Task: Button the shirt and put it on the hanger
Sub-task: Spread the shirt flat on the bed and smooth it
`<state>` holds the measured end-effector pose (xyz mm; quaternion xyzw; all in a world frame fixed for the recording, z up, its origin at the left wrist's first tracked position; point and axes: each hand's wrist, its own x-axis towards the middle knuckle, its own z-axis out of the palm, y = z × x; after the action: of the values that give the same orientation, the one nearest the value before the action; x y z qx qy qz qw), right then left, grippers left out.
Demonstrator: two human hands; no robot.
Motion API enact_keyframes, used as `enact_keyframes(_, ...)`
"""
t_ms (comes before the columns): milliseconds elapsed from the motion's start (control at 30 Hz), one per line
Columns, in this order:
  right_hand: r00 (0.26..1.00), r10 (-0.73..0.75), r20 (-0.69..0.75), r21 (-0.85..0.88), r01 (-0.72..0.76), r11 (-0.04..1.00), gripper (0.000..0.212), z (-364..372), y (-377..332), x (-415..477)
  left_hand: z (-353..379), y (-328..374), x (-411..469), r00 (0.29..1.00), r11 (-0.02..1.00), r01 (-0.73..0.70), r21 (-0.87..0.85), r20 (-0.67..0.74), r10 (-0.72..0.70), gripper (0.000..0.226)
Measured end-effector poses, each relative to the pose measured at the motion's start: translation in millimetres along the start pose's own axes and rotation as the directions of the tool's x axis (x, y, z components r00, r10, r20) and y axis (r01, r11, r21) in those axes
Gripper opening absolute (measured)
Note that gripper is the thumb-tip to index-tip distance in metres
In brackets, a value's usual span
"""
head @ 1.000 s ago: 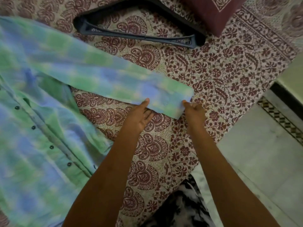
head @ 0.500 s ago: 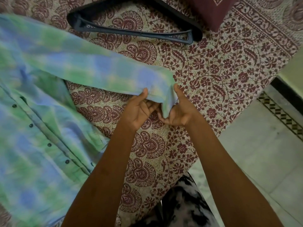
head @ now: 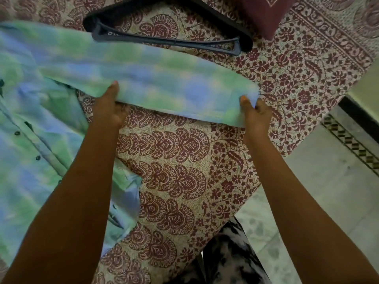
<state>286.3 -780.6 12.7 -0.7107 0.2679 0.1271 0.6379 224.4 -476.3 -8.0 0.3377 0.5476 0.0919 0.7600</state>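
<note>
Shirt (head: pixel 37 144), green and blue, is lying at the left of the frame on a printed bedspread (head: pixel 287 83), with one sleeve (head: pixel 164 78) stretching toward the centre. Left hand (head: pixel 108 107) is pinching the sleeve's lower edge; right hand (head: pixel 256 113) is gripping the cuff end. Hanger (head: pixel 164 41) is lying at upper centre, just above the sleeve. Risk: pulling the sleeve may be dragging the body askew and shifting the buttons (head: pixel 17 133) out of line.

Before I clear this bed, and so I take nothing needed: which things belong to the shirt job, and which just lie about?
For the job: shirt, its sleeve gripped by the left hand and right hand; black hanger.
Lying about: maroon cushion; printed bedsheet underneath.
</note>
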Motion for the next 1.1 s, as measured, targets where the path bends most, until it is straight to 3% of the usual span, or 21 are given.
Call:
enact_keyframes(100,0.981,0.174,-0.086,-0.152,-0.186,0.971,0.028,-0.9,19.6,14.3,-7.4,-3.9,13.8,0.99,0.953,0.067,0.296,-0.141,-0.026,0.026)
enact_keyframes(167,0.987,0.132,-0.095,-0.193,-0.149,0.97,0.04,0.5,21.6,18.1,-14.9,-12.1,16.5,0.985,0.921,0.063,0.383,-0.175,0.005,0.048)
enact_keyframes(233,0.989,0.108,-0.098,-0.167,-0.123,0.978,0.044,5.4,18.9,21.9,-20.7,-17.6,18.6,0.987,0.925,0.017,0.38,-0.156,0.046,0.054)
enact_keyframes(367,0.988,-0.013,-0.153,-0.309,-0.035,0.95,0.047,19.3,14.9,28.4,-25.5,-20.1,19.1,0.987,0.923,-0.056,0.38,-0.117,0.108,0.03)
enact_keyframes(467,0.981,-0.142,-0.134,-0.496,0.057,0.866,0.055,33.3,14.1,22.0,-25.5,-19.9,9.4,0.992,0.919,-0.086,0.384,-0.054,0.115,0.014)
enact_keyframes(533,0.966,-0.23,-0.121,-0.609,0.11,0.785,0.057,46.5,14.2,3.6,-32.0,-18.1,-0.3,0.992,0.91,-0.095,0.404,-0.038,0.12,0.018)
enact_keyframes(600,0.949,-0.288,-0.133,-0.682,0.123,0.721,0.058,57.6,17.3,-22.3,-39.1,-20.1,-14.8,0.988,0.87,-0.135,0.473,-0.005,0.156,0.014)
enact_keyframes(667,0.948,-0.296,-0.118,-0.678,0.141,0.722,0.057,67.3,25.5,-47.6,-48.4,-21.1,-32.8,0.973,0.788,-0.192,0.585,0.011,0.229,0.007)
enact_keyframes(800,0.928,-0.342,0.147,-0.587,0.36,0.725,0.049,95.8,55.0,-103.1,-100.8,-14.9,-66.0,0.95,0.747,-0.233,0.623,-0.017,0.31,0.024)
enact_keyframes(867,0.895,-0.259,0.363,-0.516,0.424,0.744,0.04,108.6,75.1,-126.5,-135.1,-16.4,-79.3,0.941,0.737,-0.226,0.637,-0.053,0.334,0.024)
enact_keyframes(967,0.773,-0.072,0.631,-0.453,0.442,0.774,0.03,126.0,99.0,-161.1,-187.9,-20.5,-96.4,0.935,0.742,-0.134,0.657,-0.164,0.313,0.021)
enact_keyframes(1033,0.703,0.028,0.711,-0.51,0.488,0.708,0.029,134.1,112.8,-178.0,-220.2,-28.4,-105.3,0.928,0.738,-0.048,0.673,-0.243,0.282,0.014)
enact_keyframes(1100,0.695,0.074,0.716,-0.568,0.518,0.64,0.029,142.7,121.9,-191.1,-246.6,-40.0,-110.8,0.934,0.755,0.009,0.656,-0.274,0.228,0.014)
